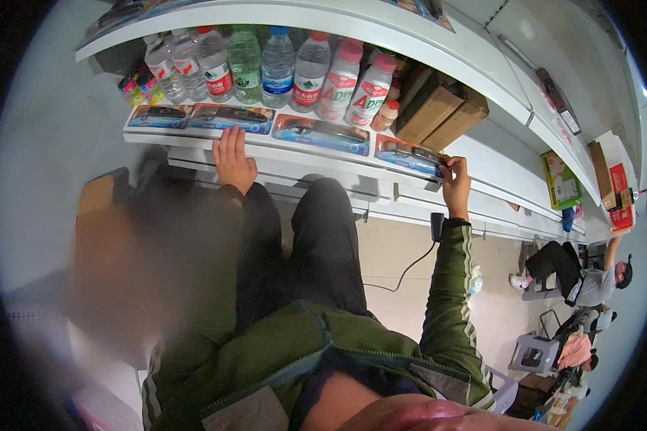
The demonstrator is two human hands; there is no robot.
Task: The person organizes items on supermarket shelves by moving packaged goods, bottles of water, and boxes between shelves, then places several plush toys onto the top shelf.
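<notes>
Four blister packs lie in a row along the front of a white shelf point(352, 164), each a blue and orange card with a dark, long item under clear plastic; the item's kind I cannot make out. My right hand point(456, 188) pinches the right end of the rightmost blister pack point(408, 155). On the shelf's front edge rests my left hand point(235, 164), its fingers stretched out, with the tips at the lower edge of the second blister pack from the left point(231, 117). Another blister pack point(322, 135) lies between my hands.
Behind the packs stand several water bottles point(277, 68), two white bottles with pink caps point(370, 90) and brown cardboard boxes point(438, 108). An upper shelf point(323, 16) overhangs them. A black cable point(413, 266) hangs near my right forearm. Another person point(589, 284) sits at far right.
</notes>
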